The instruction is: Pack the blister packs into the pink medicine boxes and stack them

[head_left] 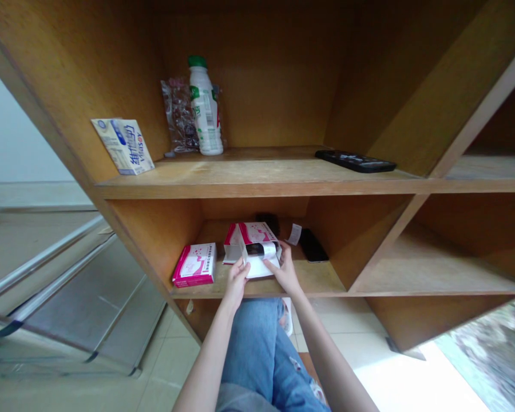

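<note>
Both my hands are at an open pink-and-white cardboard box (251, 236) lying on the lower wooden shelf (313, 280). My left hand (237, 281) grips a white flap at its front. My right hand (286, 269) presses on a white paper sheet (257, 268) coming out of the box, and a dark, shiny item (261, 249) shows in the opening. A closed pink-and-white box (195, 264) lies to the left of my left hand. A dark smartphone (312, 245) lies to the right of my right hand, beyond a small white slip (294, 233).
A dark object (267, 222) sits behind the open box. The upper shelf (257, 177) holds a white green-capped bottle (205, 109), a plastic bag (179, 114), a Vitasoy carton (123, 146) and a black flat device (355, 161). Metal rails (38, 260) stand left.
</note>
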Demonstrator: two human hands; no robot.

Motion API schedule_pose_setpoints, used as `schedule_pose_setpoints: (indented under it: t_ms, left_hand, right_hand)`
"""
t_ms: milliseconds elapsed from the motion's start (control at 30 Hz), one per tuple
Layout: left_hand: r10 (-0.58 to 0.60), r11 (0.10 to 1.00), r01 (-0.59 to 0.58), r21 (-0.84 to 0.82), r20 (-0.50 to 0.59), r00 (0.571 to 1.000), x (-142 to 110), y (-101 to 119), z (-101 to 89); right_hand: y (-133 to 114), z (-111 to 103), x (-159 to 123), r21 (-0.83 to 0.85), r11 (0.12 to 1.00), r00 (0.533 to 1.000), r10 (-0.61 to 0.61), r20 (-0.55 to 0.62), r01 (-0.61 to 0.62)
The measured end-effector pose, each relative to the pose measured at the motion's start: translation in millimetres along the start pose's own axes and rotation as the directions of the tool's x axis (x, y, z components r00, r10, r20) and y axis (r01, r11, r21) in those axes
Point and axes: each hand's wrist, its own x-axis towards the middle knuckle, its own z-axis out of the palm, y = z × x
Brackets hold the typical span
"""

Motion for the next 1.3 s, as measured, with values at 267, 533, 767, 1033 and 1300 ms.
schedule_pose_setpoints:
  t_ms: [267,533,767,1033,1300]
  left_hand:
    - [0.01,1.0,-0.01,0.027,-0.008,1.0,1,-3,-2.2]
    - [0.018,0.996,-0.02,0.088,0.029,0.999,1,-4,-1.3]
    - [0.051,0.988,-0.057,0.141,0.045,0.998,0,-3,0.0]
    - [0.087,0.965,-0.1,0.244,0.061,0.994,0,-6,-3.2]
    - [0.073,0.963,-0.091,0.252,0.079,0.994,0,-6,-3.2]
  right_hand:
    - [6,5,0,-0.115,0.993,0.994,-0.041,-0.098,0.03]
    - [5,6,4,-0.311,0.948,0.974,-0.009,-0.228,-0.065]
    - [0,10,15,-0.345,0.927,0.958,0.046,-0.284,-0.147]
    - [12,17,16,-0.095,0.983,0.947,0.12,-0.299,-0.155]
    - [-3,-1,-4,0.242,0.959,0.983,0.17,-0.075,-0.147]
